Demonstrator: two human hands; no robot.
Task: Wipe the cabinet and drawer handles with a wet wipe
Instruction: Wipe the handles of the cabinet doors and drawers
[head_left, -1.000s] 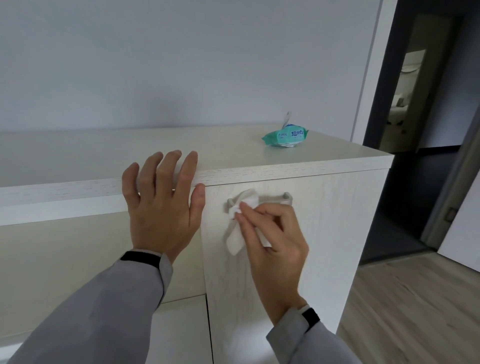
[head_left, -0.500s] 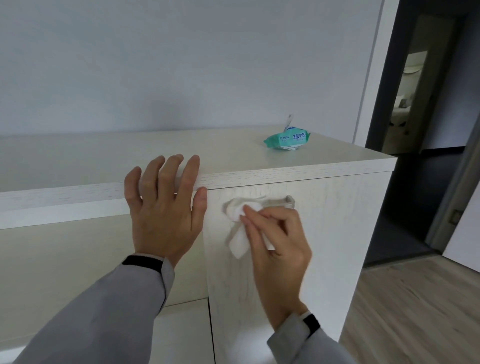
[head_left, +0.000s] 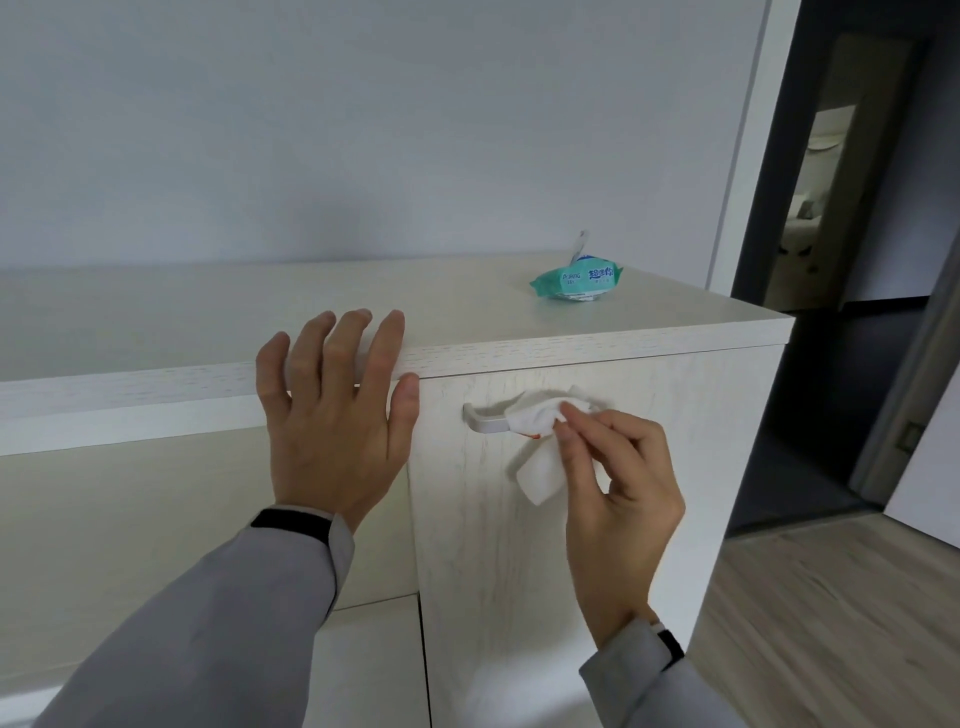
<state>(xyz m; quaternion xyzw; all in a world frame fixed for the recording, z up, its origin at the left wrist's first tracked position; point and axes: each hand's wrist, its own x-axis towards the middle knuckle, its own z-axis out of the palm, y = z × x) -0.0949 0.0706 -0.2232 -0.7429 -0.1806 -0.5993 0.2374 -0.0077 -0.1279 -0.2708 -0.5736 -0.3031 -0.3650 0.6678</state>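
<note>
Centre-right of frame, on cabinet door (head_left: 519, 571): right hand (head_left: 618, 493) pinching wet wipe (head_left: 537, 422) between thumb and fingertips, pressing it over right half of bar handle (head_left: 487, 425). Left hand (head_left: 332, 415), fingers spread, resting flat against cabinet top edge (head_left: 623, 347). Risks: bunched wipe slipping from pinch; handle's bare left end going unwiped; tugging swinging door open.

Green wipes pack (head_left: 576, 283): small white "Dr.SHENG" and blue Chinese characters, barely legible

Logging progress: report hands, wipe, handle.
Left hand flat on cabinet top edge. Right hand pinches wet wipe on door handle, left end bare. Nothing blocking; wipes pack sits back on top.
</note>
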